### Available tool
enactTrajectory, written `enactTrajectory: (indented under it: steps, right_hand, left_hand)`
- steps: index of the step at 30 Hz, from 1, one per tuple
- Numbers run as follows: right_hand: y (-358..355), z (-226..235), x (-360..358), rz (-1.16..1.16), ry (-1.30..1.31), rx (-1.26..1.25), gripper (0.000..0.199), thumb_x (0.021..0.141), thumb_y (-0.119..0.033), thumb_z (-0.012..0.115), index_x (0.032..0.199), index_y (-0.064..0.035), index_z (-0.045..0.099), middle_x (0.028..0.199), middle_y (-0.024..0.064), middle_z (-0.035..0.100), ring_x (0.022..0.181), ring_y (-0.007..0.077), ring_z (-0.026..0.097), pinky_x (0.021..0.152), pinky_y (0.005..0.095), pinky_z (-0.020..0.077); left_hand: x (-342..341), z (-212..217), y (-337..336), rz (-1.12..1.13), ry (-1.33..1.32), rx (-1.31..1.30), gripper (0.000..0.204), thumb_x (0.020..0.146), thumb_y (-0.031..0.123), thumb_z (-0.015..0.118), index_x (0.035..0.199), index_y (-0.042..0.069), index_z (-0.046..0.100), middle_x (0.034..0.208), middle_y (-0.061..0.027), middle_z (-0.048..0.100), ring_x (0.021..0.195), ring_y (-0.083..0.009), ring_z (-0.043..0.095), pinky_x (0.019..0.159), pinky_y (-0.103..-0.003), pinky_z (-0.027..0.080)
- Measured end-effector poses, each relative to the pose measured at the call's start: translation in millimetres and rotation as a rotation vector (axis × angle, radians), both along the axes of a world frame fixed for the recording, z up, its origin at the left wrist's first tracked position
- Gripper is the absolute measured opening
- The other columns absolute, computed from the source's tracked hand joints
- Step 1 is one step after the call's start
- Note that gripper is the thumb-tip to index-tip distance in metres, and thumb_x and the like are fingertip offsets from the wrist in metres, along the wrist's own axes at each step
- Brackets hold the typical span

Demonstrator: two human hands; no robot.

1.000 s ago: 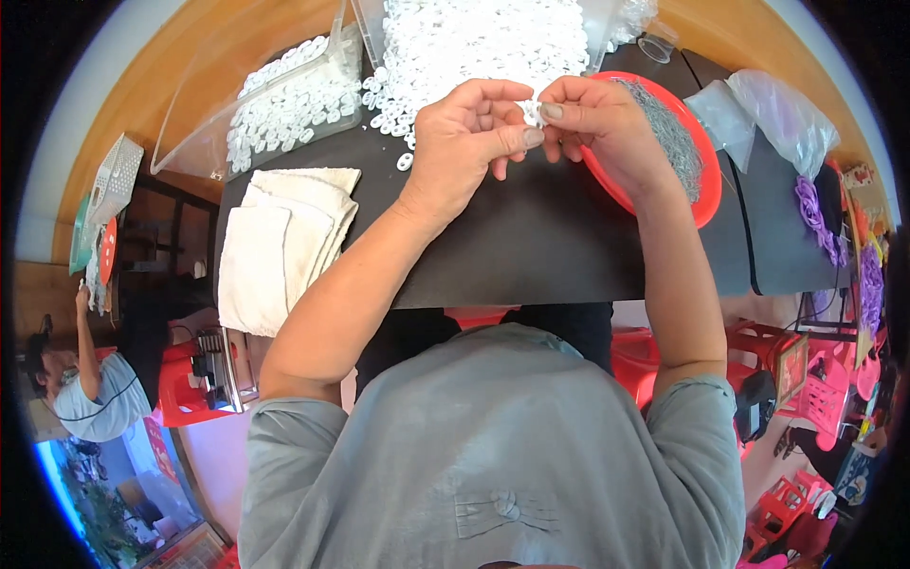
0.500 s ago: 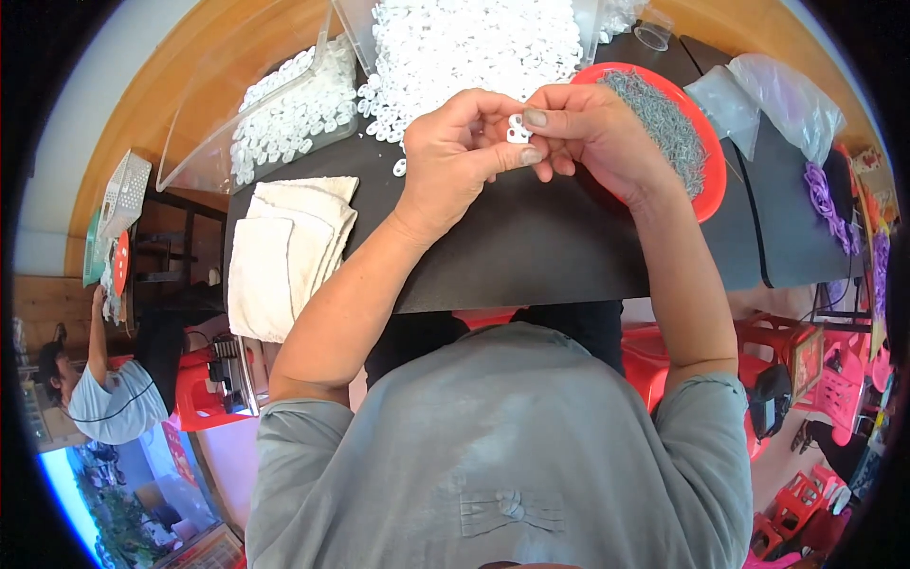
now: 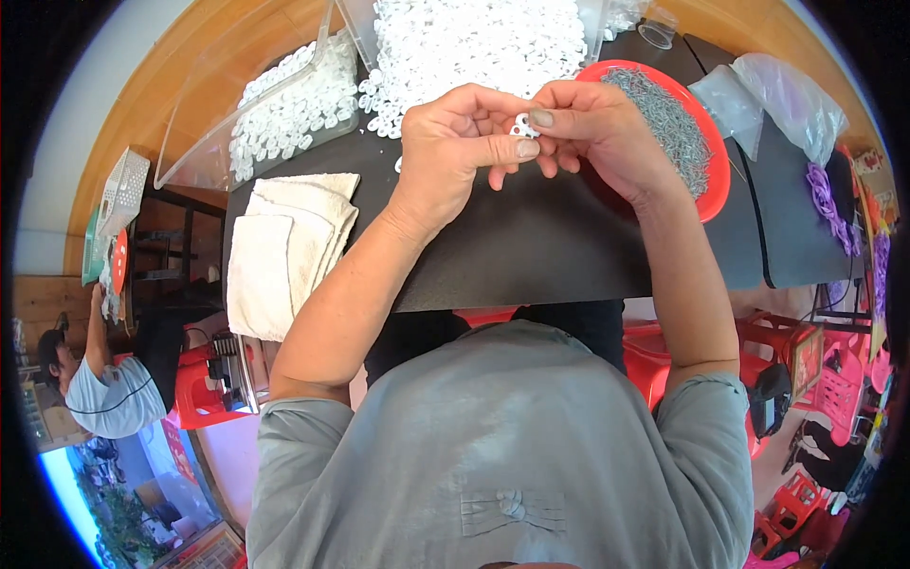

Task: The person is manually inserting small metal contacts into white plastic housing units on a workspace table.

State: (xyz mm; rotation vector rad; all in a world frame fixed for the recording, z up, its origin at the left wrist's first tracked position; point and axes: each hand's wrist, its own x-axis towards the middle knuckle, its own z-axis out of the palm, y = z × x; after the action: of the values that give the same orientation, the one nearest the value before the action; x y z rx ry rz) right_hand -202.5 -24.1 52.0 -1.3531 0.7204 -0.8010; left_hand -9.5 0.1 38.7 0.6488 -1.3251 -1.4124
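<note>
Above the dark table, a small white plastic piece with dark holes is pinched between my two hands. My left hand grips it with thumb and bent forefinger. On its other side my right hand has the thumb pressed to it, and the fingers curl behind. Whether a second small part is between the fingertips is hidden. Beyond the hands lies a large heap of similar white pieces in a clear bin. A red bowl full of thin grey metal nails or screws stands beside my right hand.
A clear tilted box of white pieces stands at the far left. Folded cream cloths lie at the table's left edge. Plastic bags sit at the far right. Another person works at the left.
The white piece has turned and sits slightly lower between the fingertips, less of it showing. Both hands have shifted only a little.
</note>
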Motion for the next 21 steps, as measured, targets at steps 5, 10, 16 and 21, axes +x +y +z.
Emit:
enactTrajectory:
  steps: [5,10,16,21]
  right_hand:
    - [1,-1,3,-0.05,0.031,-0.077,0.018,0.092,-0.02,0.062,0.087,-0.0025,0.063,0.07,0.0015,0.061,0.059,0.0073,0.058,0.049,0.017,0.0393]
    - [3,-4,6,-0.064,0.045,-0.113,0.017,0.093,-0.018,0.061,0.088,-0.0025,0.063,0.071,0.0008,0.061,0.059,0.0062,0.058,0.049,0.0166,0.0392]
    - [3,-5,9,-0.075,0.041,-0.063,0.017,0.093,-0.018,0.06,0.087,-0.003,0.063,0.071,0.0005,0.061,0.059,0.006,0.058,0.05,0.0162,0.0393]
    - [2,-13,13,-0.093,0.074,-0.055,0.017,0.094,-0.019,0.06,0.086,-0.0039,0.062,0.071,0.0003,0.061,0.06,0.006,0.058,0.05,0.0165,0.0393]
  left_hand:
    - [0,-1,0,0.107,-0.055,-0.017,0.025,0.075,-0.008,0.072,0.099,-0.005,0.064,0.078,-0.0079,0.064,0.063,-0.0101,0.059,0.047,-0.019,0.044]
    - [1,2,3,0.139,-0.145,-0.024,0.024,0.075,-0.007,0.073,0.097,-0.004,0.065,0.077,-0.0067,0.064,0.061,-0.0092,0.058,0.045,-0.019,0.043]
    - [2,-1,0,0.158,-0.121,-0.017,0.023,0.074,-0.007,0.074,0.095,-0.004,0.066,0.076,-0.0062,0.065,0.057,-0.0083,0.056,0.044,-0.019,0.041]
    - [4,0,-2,0.17,-0.182,0.048,0.021,0.073,-0.007,0.074,0.093,-0.003,0.066,0.076,-0.0059,0.064,0.056,-0.0077,0.055,0.043,-0.018,0.04]
